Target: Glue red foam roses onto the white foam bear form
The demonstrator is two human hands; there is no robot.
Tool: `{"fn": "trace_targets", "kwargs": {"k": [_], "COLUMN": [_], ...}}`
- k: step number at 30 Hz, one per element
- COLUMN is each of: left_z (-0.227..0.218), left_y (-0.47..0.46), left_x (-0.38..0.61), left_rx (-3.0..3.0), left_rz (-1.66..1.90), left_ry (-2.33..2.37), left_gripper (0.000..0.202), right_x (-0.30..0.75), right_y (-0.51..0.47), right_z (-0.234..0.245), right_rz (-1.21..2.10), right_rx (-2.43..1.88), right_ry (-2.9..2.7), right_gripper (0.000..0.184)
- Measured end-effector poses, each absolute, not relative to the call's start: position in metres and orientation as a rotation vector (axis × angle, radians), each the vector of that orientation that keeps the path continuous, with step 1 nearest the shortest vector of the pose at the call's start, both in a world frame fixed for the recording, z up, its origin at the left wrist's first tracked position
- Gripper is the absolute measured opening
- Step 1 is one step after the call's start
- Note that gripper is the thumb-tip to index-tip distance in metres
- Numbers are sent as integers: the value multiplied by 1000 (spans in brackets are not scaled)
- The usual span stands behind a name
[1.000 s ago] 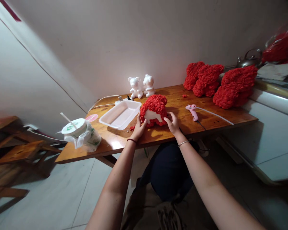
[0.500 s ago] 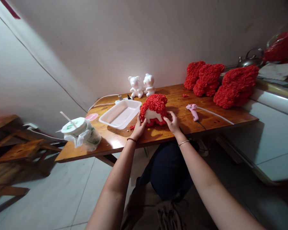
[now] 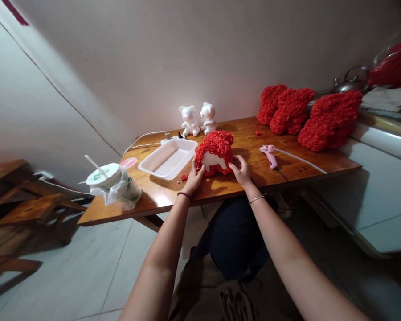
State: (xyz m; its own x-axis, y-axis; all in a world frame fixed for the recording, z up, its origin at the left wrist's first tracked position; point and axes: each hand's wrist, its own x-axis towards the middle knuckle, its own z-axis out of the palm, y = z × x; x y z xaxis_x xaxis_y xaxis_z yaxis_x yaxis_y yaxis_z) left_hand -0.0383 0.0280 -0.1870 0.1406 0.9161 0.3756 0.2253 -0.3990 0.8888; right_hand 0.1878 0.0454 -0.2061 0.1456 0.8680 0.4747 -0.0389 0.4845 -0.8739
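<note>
Between my hands, near the front edge of the wooden table (image 3: pixel 173 189), is a foam bear covered in red roses (image 3: pixel 217 145). A bare white patch faces me on its lower side. My left hand (image 3: pixel 195 177) grips its left side, and my right hand (image 3: pixel 240 171) grips the right. To the right lies a pink glue gun (image 3: pixel 270 157) with a long white glue stick (image 3: pixel 300 161) in its back end. Left of the bear is a white plastic tray (image 3: pixel 143 166), with a few small red pieces (image 3: pixel 185 177) by its near corner.
Two plain white foam bears (image 3: pixel 189 120) sit by the wall. Several finished red rose bears (image 3: pixel 330 119) stand at the right end. A lidded cup with a straw (image 3: pixel 115 185) is at the left corner. A power strip (image 3: pixel 169 139) lies behind the tray.
</note>
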Motion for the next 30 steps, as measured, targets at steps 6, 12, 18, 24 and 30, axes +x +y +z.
{"fn": "trace_targets", "kwargs": {"k": [6,12,18,24,30], "left_z": [-187,-189,-189,-192,-192], "left_y": [27,29,29,31,31], "left_x": [-39,-39,-39,-41,-41], "left_rx": [1715,1742,1758,1761,1784], "left_rz": [1280,1287,1290,1300,1317], "left_ry": [1122,1124,1144,1164,1132], "left_gripper": [86,87,83,81,81], "right_x": [185,185,186,185,189], "right_y": [44,45,47,45,44], "right_z": [-206,-207,-208,-206,-204], "right_rz": [799,775,781,774,772], "right_rx": [-831,-850,-859,-870,-864], "right_ry": [-1271,-1274,-1251,-1251,-1246], "right_gripper": [59,60,45,45,45]}}
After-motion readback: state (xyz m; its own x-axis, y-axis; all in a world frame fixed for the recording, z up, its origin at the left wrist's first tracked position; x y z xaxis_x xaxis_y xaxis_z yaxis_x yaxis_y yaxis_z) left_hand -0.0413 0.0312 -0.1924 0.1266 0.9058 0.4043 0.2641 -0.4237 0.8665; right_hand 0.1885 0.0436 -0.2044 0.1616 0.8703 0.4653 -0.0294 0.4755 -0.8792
